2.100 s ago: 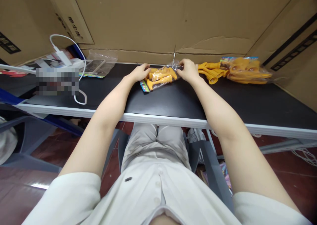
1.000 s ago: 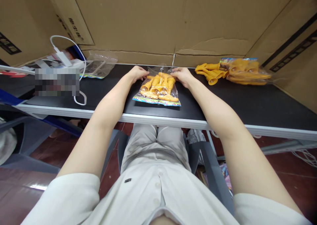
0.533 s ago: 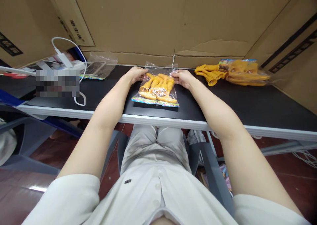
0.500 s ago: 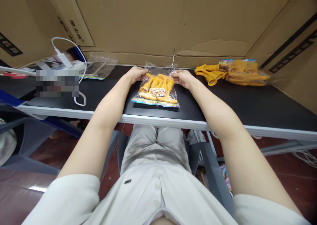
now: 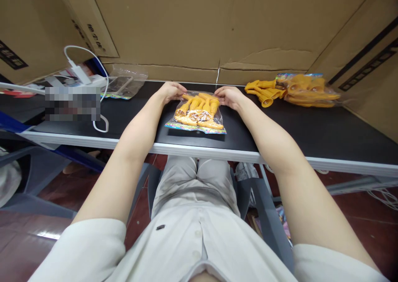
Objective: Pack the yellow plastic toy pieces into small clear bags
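Note:
A clear plastic bag [image 5: 198, 114] with a colourful printed strip along its near edge lies on the black table, holding several orange-yellow plastic pieces with flared, cup-like ends. At the bag's far left corner my left hand [image 5: 171, 92] is closed, its fingertips pinching the plastic. My right hand [image 5: 229, 97] grips the far right corner in the same way. The bag's far edge runs between both hands, and some fingertips are hidden behind the plastic.
Loose orange-yellow plastic pieces [image 5: 264, 92] lie to the right, beside a stack of filled bags [image 5: 311, 91]. Back left is an empty clear bag [image 5: 130, 81], near a white cable [image 5: 107, 83] and a blurred-out patch. Cardboard walls [image 5: 186, 25] enclose the black table [image 5: 280, 133].
The bag's far flap stood up loosely between my hands before; now it is down and the far edge lies flatter. Both hands have stayed nearly in place at the corners.

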Demonstrator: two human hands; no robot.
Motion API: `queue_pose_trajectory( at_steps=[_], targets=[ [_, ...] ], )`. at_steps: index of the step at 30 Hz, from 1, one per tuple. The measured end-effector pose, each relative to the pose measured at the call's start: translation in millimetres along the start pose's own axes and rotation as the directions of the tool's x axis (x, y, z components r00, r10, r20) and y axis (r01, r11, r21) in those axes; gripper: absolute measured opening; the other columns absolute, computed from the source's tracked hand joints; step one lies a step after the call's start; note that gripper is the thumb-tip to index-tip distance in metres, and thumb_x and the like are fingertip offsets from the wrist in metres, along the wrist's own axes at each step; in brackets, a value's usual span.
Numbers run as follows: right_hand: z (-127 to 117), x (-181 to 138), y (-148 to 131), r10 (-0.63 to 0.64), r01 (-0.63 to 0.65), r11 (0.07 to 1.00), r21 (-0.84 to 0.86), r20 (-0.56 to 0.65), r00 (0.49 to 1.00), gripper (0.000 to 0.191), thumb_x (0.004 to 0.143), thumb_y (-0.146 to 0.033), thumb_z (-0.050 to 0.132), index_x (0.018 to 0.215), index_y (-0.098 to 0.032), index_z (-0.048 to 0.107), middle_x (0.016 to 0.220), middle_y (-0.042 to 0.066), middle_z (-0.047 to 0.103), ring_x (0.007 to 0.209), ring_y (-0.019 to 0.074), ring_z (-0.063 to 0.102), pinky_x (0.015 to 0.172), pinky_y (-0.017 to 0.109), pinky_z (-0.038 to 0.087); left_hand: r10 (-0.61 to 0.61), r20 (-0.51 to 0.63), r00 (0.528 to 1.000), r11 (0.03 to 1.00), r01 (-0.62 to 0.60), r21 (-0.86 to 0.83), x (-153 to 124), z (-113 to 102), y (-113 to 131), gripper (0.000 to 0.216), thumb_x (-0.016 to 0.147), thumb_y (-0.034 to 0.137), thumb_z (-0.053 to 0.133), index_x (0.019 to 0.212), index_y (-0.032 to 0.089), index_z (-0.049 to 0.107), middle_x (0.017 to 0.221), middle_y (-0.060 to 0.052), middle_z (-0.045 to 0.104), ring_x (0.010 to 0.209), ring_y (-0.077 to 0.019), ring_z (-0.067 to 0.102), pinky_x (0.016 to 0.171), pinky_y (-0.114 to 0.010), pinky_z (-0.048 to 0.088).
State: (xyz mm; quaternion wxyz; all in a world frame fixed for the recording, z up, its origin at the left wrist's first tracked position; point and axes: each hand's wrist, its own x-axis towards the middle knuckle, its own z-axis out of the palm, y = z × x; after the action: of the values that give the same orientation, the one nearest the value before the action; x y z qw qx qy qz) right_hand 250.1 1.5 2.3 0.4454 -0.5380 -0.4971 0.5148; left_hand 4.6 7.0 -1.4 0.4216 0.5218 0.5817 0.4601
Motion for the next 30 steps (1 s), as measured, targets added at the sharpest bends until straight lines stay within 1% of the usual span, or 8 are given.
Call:
queue_pose_trajectory(
  at_steps=[5, 8, 12, 15, 22, 24, 26, 30],
  targets=[
    [-2.0, -1.9, -2.2, -0.005, 0.006, 0.999, -0.040, 0.043, 0.999, 0.029, 0.072, 0.011, 0.054, 0.069, -0.017, 0.056, 0.063, 0.000, 0.060, 0.057, 0.0117, 0.062, 0.068, 0.024, 0.058, 0.040, 0.004, 0.999, 0.995, -0.040, 0.086, 0.1, 1.3, -0.5, 0.028, 0.068, -0.009, 0.061, 0.061, 0.018, 0.063, 0.061, -0.002, 0.067, 0.076, -0.0188, 0.077, 0.097, -0.036, 0.067],
    [-4.8, -0.8, -2.0, -0.072, 0.079, 0.978, -0.194, 0.041, 0.997, 0.031, 0.071, 0.012, 0.056, 0.066, -0.018, 0.055, 0.059, -0.002, 0.058, 0.056, 0.0111, 0.058, 0.069, 0.025, 0.059, 0.091, 0.041, 0.995, 0.975, -0.097, 0.200, 1.1, 0.3, -1.5, 0.030, 0.066, -0.009, 0.057, 0.060, 0.019, 0.063, 0.062, 0.000, 0.066, 0.070, -0.0166, 0.070, 0.098, -0.036, 0.065],
    [-11.0, 5.9, -0.9, -0.242, 0.278, 0.816, -0.507, 0.137, 0.961, 0.035, 0.070, 0.015, 0.054, 0.060, -0.019, 0.057, 0.056, -0.003, 0.057, 0.058, 0.0114, 0.054, 0.075, 0.026, 0.056, 0.218, 0.118, 0.969, 0.857, -0.248, 0.451, 4.8, -1.2, -2.5, 0.031, 0.062, -0.009, 0.056, 0.057, 0.020, 0.063, 0.060, 0.000, 0.059, 0.081, -0.0204, 0.067, 0.103, -0.033, 0.059],
    [-14.2, 8.6, -2.2, -0.303, 0.365, 0.717, -0.594, 0.206, 0.930, 0.036, 0.069, 0.014, 0.054, 0.057, -0.019, 0.058, 0.056, -0.003, 0.057, 0.060, 0.0126, 0.052, 0.080, 0.027, 0.053, 0.269, 0.173, 0.948, 0.753, -0.319, 0.576, 6.9, -0.7, -1.7, 0.030, 0.063, -0.008, 0.056, 0.055, 0.022, 0.059, 0.062, 0.000, 0.056, 0.087, -0.0222, 0.066, 0.104, -0.031, 0.055],
    [-13.0, 6.3, -1.5, -0.274, 0.328, 0.713, -0.619, 0.185, 0.944, 0.035, 0.094, -0.012, 0.067, 0.062, -0.022, 0.058, 0.053, 0.000, 0.055, 0.060, 0.0157, 0.052, 0.074, 0.030, 0.053, 0.303, 0.273, 0.913, 0.610, -0.405, 0.681, 9.8, 2.2, -1.6, 0.024, 0.064, 0.001, 0.059, 0.055, 0.022, 0.055, 0.076, -0.006, 0.060, 0.105, -0.0295, 0.070, 0.112, -0.036, 0.049],
    [-13.0, 8.3, 1.8, -0.280, 0.318, 0.733, -0.602, 0.159, 0.947, 0.034, 0.092, -0.016, 0.078, 0.065, -0.022, 0.059, 0.053, -0.002, 0.055, 0.060, 0.0147, 0.051, 0.069, 0.027, 0.052, 0.326, 0.260, 0.909, 0.606, -0.412, 0.680, 11.3, 2.4, -3.1, 0.021, 0.064, 0.002, 0.061, 0.057, 0.022, 0.056, 0.084, -0.010, 0.063, 0.115, -0.0332, 0.069, 0.116, -0.038, 0.047],
    [-13.9, 10.1, 4.5, -0.259, 0.286, 0.803, -0.523, 0.127, 0.958, 0.034, 0.086, -0.017, 0.089, 0.069, -0.022, 0.060, 0.054, -0.003, 0.056, 0.059, 0.0138, 0.053, 0.062, 0.025, 0.049, 0.371, 0.248, 0.895, 0.610, -0.436, 0.662, 12.1, 2.3, -4.3, 0.019, 0.064, 0.002, 0.063, 0.060, 0.020, 0.057, 0.094, -0.013, 0.065, 0.123, -0.0358, 0.067, 0.119, -0.040, 0.045],
    [-18.3, 5.6, 1.5, -0.144, 0.181, 0.932, -0.314, 0.137, 0.980, 0.034, 0.080, -0.016, 0.099, 0.080, -0.020, 0.065, 0.058, -0.002, 0.062, 0.055, 0.0123, 0.055, 0.054, 0.022, 0.045, 0.464, 0.244, 0.851, 0.639, -0.513, 0.573, 8.0, 2.8, -2.0, 0.020, 0.072, 0.002, 0.060, 0.062, 0.019, 0.056, 0.105, -0.012, 0.066, 0.125, -0.0334, 0.067, 0.121, -0.040, 0.042]
  ],
)
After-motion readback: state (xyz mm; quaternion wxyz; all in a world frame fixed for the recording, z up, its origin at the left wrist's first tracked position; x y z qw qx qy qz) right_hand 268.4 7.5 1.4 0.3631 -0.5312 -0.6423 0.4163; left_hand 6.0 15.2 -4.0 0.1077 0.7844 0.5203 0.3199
